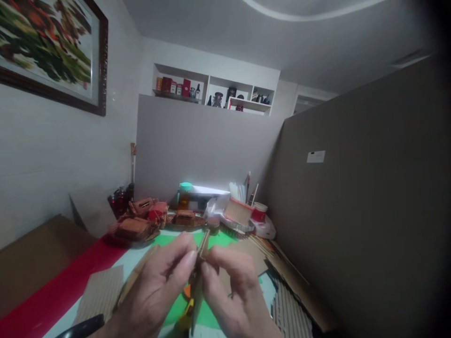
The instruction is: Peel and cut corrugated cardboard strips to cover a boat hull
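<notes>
My left hand [158, 277] and my right hand [234, 281] meet in the middle of the view, above the table. Between thumb and bent forefinger, each pinches a thin piece of cardboard [198, 295], seen nearly edge-on and standing upright. Its upper end sticks out past my fingertips, and its lower part hangs between the hands. A green sheet [218, 240] lies beneath. A yellow and orange object [186, 319], partly hidden, rests under the cardboard. Left of my left hand lies a ribbed cardboard piece [100, 291].
Brown model boats [136, 230] stand at the back left, near a jar with a green lid [185, 192]. A red and white tub [260, 212] is at the back right. Corrugated cardboard [289, 310] lies right. A grey partition [359, 202] borders the right side.
</notes>
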The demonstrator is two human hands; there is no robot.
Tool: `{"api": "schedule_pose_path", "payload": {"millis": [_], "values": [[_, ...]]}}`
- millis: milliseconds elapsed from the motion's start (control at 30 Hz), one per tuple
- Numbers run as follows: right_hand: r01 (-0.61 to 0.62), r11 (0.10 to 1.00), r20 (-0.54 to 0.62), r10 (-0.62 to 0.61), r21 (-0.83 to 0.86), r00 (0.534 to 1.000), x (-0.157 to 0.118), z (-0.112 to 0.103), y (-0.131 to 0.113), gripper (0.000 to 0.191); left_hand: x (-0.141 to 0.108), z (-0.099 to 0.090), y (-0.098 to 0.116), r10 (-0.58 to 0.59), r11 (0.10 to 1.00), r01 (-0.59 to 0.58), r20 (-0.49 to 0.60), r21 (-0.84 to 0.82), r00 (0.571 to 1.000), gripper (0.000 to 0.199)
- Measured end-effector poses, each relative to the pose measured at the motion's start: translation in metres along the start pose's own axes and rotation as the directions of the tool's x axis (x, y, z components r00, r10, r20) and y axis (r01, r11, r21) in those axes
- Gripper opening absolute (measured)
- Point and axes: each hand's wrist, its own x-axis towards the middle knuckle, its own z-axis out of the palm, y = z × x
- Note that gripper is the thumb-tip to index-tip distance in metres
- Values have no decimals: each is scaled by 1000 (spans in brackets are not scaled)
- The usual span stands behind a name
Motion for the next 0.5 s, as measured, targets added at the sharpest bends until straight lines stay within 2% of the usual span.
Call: {"api": "schedule_pose_path", "payload": {"millis": [133,267,367,500], "values": [[-79,996,52,78,26,996,0,-7,-3,33,-1,-6,-1,9,998,-13,72,58,997,20],[-33,994,26,36,-100,999,-3,-7,-3,29,-2,-4,-3,42,998,-46,111,36,993,22],[11,993,-18,-14,-117,1000,-7,0,0,29,-4,2,-4,-8,999,2,131,50,991,29],[-42,994,-55,37,-101,998,-13,12,10,30,-7,11,-8,-82,996,78,79,43,994,33]]}}
